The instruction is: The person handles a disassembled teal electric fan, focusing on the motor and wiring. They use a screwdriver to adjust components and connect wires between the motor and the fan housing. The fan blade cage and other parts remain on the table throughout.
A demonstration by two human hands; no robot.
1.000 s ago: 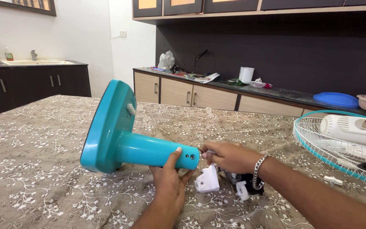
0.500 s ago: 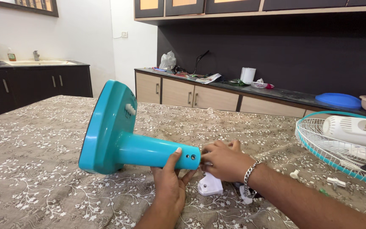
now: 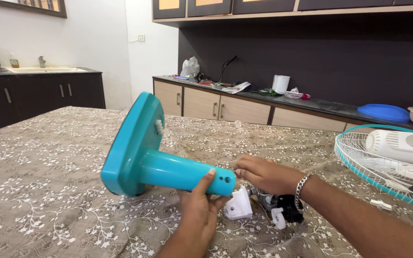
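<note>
A turquoise fan stand (image 3: 139,153) lies on its side on the patterned tablecloth (image 3: 48,191), its flat base to the left and its hollow neck pointing right. My left hand (image 3: 199,205) grips the neck from below near its open end, thumb on top. My right hand (image 3: 264,174), with a metal bracelet on the wrist, has its fingers closed at the mouth of the neck; whatever they pinch is hidden. Just below the neck's end lie a white plastic bracket (image 3: 239,206) and a black and white motor part (image 3: 283,208).
A white wire fan guard (image 3: 383,167) with a turquoise rim lies at the right with a white motor housing (image 3: 397,145) on it. A small white piece (image 3: 381,204) lies near it. Behind, a cluttered counter (image 3: 264,93) holds a blue lid (image 3: 383,112).
My right hand has shifted slightly left, closer against the neck's open end. The stand and my left hand have barely moved.
</note>
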